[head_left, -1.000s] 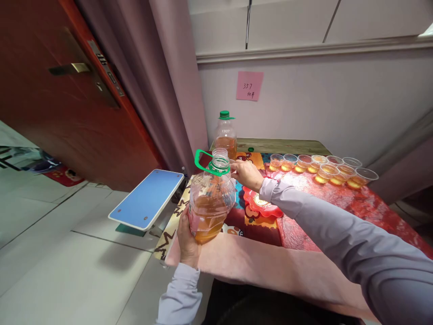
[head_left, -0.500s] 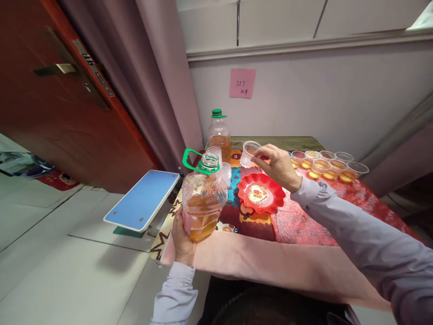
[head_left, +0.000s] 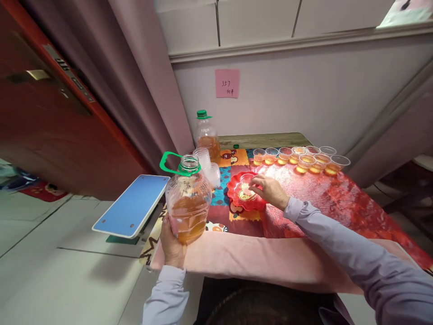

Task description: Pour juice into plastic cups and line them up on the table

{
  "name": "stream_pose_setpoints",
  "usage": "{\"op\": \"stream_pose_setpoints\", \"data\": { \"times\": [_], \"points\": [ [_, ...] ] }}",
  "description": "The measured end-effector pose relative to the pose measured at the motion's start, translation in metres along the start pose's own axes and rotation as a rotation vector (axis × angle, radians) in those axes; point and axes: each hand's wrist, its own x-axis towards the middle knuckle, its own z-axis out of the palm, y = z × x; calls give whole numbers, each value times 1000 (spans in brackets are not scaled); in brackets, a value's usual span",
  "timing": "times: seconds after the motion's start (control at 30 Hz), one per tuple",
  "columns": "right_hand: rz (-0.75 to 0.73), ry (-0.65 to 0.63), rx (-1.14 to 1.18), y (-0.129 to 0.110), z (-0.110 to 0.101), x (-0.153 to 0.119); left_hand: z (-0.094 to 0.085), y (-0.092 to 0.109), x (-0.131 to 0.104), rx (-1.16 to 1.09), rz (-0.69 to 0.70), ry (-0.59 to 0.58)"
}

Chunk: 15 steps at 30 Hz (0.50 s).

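My left hand [head_left: 172, 243] grips the lower left side of a clear open jug [head_left: 189, 212] with a green handle and amber liquid inside. Over the red scalloped plate [head_left: 233, 192], my right hand [head_left: 269, 189] has its fingers curled round a clear plastic cup [head_left: 251, 183], which is faint against the red. Beside the jug stand stacked clear cups [head_left: 214, 175]. Several cups of amber liquid [head_left: 306, 163] are grouped at the back right of the table.
Behind the cup stacks stands a second jug [head_left: 208, 143] with a green cap. A loose green cap [head_left: 236, 146] lies near the table's back edge. Left of the table is a blue-topped stool [head_left: 133, 203]. Pink cloth [head_left: 243, 257] covers the front edge.
My right hand has lowered the clear cup from behind the plate onto or just above it. The view has shifted right, showing more filled cups. My left hand still grips the jug.
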Motion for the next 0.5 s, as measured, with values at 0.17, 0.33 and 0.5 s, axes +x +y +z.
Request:
{"op": "stream_pose_setpoints", "data": {
  "times": [0.17,0.33,0.5],
  "points": [
    [-58,-1,-163,-1,-18,-11,8,6,-9,16,-50,-9],
    [-14,259,50,-38,-46,-18,22,14,-20,4,-142,-48],
    [23,299,812,-108,-13,-6,29,17,-25,26,-97,-66]
  ]
}}
